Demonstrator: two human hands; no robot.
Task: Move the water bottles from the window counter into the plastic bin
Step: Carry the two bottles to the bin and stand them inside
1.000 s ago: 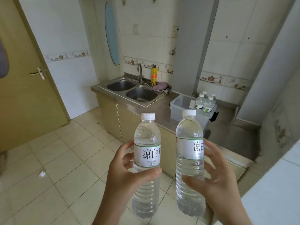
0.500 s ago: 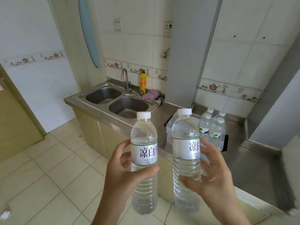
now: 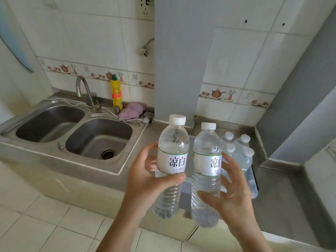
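My left hand [image 3: 145, 180] grips a clear water bottle [image 3: 171, 160] with a white cap and white label, held upright. My right hand [image 3: 234, 193] grips a second, matching bottle [image 3: 206, 168] beside it. Both bottles hang in front of the steel counter, just before the clear plastic bin [image 3: 253, 186]. The bin stands on the counter right of the sink and is mostly hidden behind the held bottles. Several capped bottles [image 3: 240, 151] stand upright inside it.
A double steel sink [image 3: 76, 133] with a faucet [image 3: 83, 91] fills the counter's left part. A yellow dish-soap bottle [image 3: 116, 93] and a purple cloth [image 3: 133, 110] sit behind it. A grey column [image 3: 174, 60] rises behind the bin. Tiled floor lies below.
I have come closer to the counter; the sink and bin now look larger and nearer. Both hands still hold their bottles, now directly in front of the bin.
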